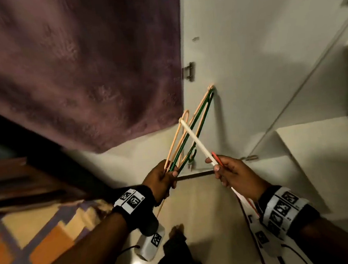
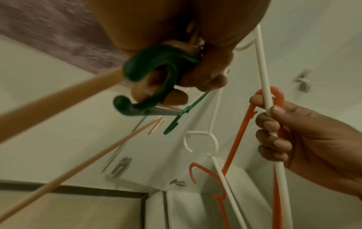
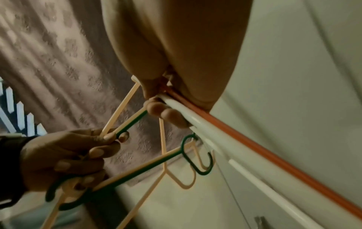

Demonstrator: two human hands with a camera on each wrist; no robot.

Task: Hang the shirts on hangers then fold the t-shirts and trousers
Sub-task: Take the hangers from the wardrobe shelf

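Here, beside the wardrobe (image 1: 245, 41), left hand (image 1: 160, 180) grips green and peach hangers (image 1: 192, 130), right hand (image 1: 237, 173) pinches white and orange hangers (image 2: 262, 77); next, probably separating one hanger for a shirt.

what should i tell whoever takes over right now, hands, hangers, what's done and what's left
Left hand: grips a bunch of green hangers and peach hangers, held up near the white cupboard door.
Right hand: grips a white hanger and an orange hanger together.
The two bunches cross in front of the person; the white hanger's far end lies over the peach ones.
Done: hangers gathered into both hands.
Left: no shirts, t-shirts or trousers are in view, so all the hanging and folding seems yet to do. A purple curtain hangs to the left.
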